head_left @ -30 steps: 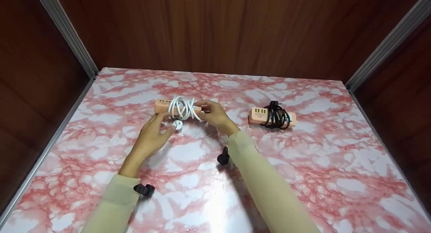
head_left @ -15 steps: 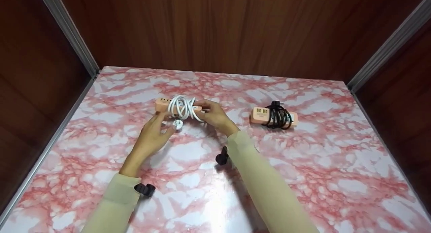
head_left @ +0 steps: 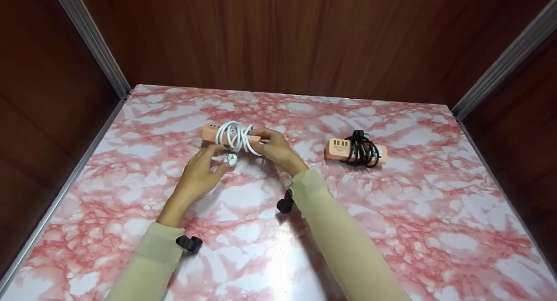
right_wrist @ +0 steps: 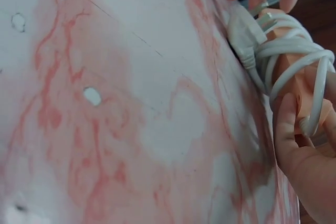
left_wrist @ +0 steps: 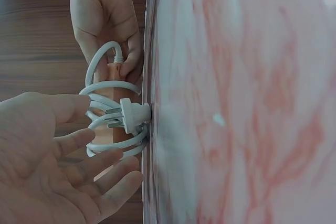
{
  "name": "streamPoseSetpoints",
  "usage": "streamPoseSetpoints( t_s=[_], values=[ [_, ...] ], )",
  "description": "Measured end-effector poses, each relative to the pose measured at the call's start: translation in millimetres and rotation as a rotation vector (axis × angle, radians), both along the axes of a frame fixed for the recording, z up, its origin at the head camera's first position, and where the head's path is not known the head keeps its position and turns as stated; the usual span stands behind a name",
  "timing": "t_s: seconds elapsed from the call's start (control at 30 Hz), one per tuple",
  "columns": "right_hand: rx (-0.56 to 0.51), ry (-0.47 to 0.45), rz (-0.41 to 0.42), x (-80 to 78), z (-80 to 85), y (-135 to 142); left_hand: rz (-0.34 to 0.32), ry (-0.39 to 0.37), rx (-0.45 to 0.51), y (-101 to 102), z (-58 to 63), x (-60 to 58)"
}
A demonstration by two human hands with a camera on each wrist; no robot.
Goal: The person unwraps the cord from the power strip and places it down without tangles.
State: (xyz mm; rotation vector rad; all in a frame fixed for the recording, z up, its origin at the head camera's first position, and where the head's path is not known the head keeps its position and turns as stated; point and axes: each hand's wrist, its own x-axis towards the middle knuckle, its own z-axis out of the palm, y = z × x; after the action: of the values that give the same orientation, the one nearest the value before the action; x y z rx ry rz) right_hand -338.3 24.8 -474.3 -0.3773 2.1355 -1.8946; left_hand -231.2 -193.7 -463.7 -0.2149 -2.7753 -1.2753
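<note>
An orange power strip lies at the back left of the table, a white cord wound round its middle. My right hand grips its right end between thumb and fingers; the right wrist view shows the thumb pressed along that end. On the near side sits the white plug, its metal prongs pointing toward my left palm in the left wrist view. My left hand is beside the strip's left half, fingers spread and relaxed, fingertips right at the coils and plug.
A second orange power strip, wound with a black cord and black plug, lies to the right. Dark wood panels enclose the marbled table at the back and both sides.
The wound strip has tipped slightly, so its ports show less and its near face more. Both hands stay at nearly the same places; the head view has shifted a little.
</note>
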Motion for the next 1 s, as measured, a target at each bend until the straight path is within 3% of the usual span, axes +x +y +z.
streamPoseSetpoints(
  t_s=[0.17, 0.4, 0.7, 1.0],
  values=[
    [-0.039, -0.022, -0.013, -0.1, -2.8, -1.8, -0.009, -0.003, 0.005, 2.3, -1.2, -2.3],
    [-0.013, -0.011, -0.052, -1.5, -3.4, -3.0, -0.015, 0.008, -0.066, 9.3, 0.5, -8.9],
    [-0.014, -0.025, -0.041, -2.5, -7.0, -1.9, -0.028, -0.070, -0.134, 14.9, 2.3, -17.8],
    [-0.049, -0.041, -0.080, -3.8, -7.7, -4.3, -0.015, -0.085, -0.139, 20.5, 5.8, -23.4]
  ],
)
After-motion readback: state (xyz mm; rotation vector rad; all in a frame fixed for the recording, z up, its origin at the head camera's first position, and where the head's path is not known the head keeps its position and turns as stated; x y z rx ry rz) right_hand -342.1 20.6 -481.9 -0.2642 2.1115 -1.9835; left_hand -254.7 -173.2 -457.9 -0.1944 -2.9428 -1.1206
